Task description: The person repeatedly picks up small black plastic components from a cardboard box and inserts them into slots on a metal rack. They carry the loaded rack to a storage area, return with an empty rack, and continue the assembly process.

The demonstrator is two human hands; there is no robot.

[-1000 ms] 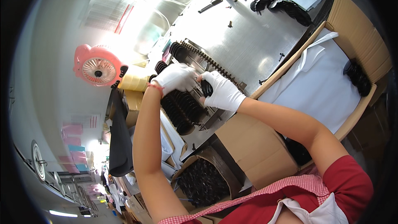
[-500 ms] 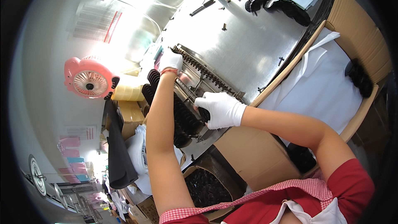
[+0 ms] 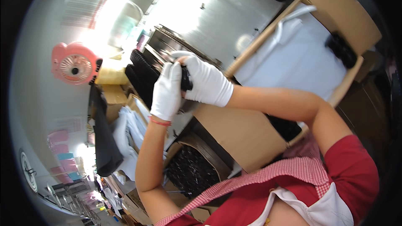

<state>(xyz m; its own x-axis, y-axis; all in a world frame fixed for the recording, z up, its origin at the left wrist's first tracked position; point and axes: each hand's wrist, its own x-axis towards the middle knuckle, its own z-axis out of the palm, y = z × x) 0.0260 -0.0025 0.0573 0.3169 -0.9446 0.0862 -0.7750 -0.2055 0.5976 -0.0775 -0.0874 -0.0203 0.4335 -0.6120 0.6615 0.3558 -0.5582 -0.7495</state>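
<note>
While black bundle (image 3: 186,79) lies within curled right hand (image 3: 208,79), left hand (image 3: 166,92) just beside, hold unclear.

Right grip (image 3: 205,79) holds black part (image 3: 186,79); left grip (image 3: 166,90) just beside. Both white-gloved. Pink fan (image 3: 75,65) at left; carton (image 3: 211,152) of black pieces (image 3: 190,171) below.

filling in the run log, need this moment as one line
left hand: close against right hand, grip unclear | right hand: holding black part | black stacks: left of hands | pink fan: far left
</note>
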